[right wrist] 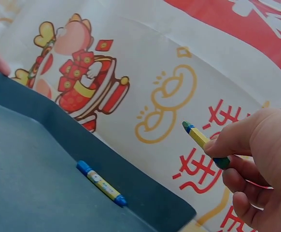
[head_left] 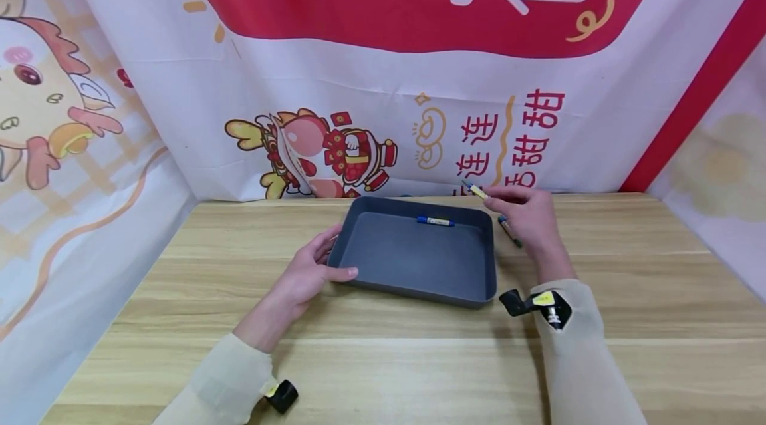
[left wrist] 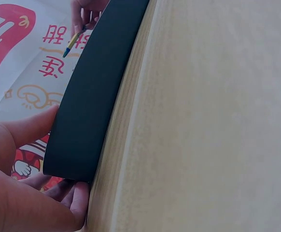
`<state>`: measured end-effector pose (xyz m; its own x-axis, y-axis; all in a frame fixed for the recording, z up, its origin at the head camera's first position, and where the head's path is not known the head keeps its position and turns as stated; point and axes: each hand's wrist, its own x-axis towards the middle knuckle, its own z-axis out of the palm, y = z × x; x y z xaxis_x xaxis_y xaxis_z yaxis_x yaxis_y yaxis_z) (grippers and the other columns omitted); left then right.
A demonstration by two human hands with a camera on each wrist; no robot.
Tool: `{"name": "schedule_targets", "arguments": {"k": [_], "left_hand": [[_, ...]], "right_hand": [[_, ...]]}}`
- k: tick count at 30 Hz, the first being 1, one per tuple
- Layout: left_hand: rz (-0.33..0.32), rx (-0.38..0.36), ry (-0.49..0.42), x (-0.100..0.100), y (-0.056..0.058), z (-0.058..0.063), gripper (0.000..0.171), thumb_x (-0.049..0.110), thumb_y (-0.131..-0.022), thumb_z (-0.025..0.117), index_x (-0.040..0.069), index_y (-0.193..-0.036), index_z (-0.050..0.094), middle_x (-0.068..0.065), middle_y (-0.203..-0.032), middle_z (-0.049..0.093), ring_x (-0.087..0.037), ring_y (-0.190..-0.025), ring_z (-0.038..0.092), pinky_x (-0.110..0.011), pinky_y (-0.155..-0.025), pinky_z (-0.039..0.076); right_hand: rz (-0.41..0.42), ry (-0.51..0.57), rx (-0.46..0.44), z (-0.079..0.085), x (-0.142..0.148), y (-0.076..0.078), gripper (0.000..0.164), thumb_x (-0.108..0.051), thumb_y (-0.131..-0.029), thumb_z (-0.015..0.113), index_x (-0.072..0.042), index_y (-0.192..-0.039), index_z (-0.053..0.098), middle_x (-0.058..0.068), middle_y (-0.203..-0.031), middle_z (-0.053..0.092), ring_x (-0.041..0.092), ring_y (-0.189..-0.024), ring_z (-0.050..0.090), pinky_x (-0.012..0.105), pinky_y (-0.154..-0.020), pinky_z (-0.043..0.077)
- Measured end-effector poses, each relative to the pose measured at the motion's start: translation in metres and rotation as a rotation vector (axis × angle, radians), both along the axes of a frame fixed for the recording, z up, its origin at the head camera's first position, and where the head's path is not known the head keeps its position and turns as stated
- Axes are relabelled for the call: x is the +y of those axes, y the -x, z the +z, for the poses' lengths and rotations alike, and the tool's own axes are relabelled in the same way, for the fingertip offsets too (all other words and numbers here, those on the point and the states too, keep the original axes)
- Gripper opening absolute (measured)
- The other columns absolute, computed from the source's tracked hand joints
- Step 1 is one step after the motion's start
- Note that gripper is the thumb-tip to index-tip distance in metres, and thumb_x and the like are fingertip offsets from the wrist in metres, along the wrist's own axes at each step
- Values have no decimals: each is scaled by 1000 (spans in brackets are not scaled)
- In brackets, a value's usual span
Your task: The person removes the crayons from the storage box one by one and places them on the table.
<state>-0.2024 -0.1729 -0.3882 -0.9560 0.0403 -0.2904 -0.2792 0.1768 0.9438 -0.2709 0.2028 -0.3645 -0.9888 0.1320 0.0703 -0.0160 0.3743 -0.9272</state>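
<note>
A dark grey rectangular tray [head_left: 413, 255] sits on the table. My left hand [head_left: 308, 269] grips its left end, thumb over the rim and fingers round the outer wall. Inside the tray, along the far wall, lies a blue crayon [right wrist: 102, 184] with a yellow-and-white wrapper. Above the tray's far right corner, my right hand [head_left: 526, 212] pinches a green crayon [right wrist: 201, 140] between thumb and fingers. That crayon has a yellow wrapper and blue bands, and its tip points left and away. On the table under the right hand is another dark green crayon [head_left: 510, 232], partly covered by the hand.
The wooden table [head_left: 383, 365] meets a printed cloth backdrop [head_left: 407, 126] just behind the tray. More cloth hangs at the left and right sides. Black wrist cameras stick out from both sleeves, the right one [head_left: 514, 303] close to the tray's near right corner.
</note>
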Motion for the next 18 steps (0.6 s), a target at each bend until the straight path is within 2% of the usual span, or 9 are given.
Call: {"name": "schedule_targets", "arguments": {"k": [2,11,18], "left_hand": [[0,-1,4,0,0,0,91,4,-90,82,28,-165,37,-9,-173,35,-34,-156,36,-54,-133,27],[-1,-2,3,0,1,0,91,4,-90,82,29,-165,37,-9,-173,35,-34,-157,34,-54,-133,27],[-4,1,4,0,1,-1,91,5,-90,83,29,-165,37,-9,-174,34,-34,-158,34,-55,-133,26]], "right_hand": [[-7,23,-10,0,3,0,38,-35,-100,76,-14,-132,75,8,-130,71,17,-111,61,38,-100,54],[-59,64,-72,-3,18,1,43,-38,-99,77,-16,-135,73,0,-130,68,14,-115,59,39,-107,49],[-104,85,-123,-4,29,1,46,-42,-99,75,-20,-139,71,2,-141,67,13,-122,55,30,-101,43]]}}
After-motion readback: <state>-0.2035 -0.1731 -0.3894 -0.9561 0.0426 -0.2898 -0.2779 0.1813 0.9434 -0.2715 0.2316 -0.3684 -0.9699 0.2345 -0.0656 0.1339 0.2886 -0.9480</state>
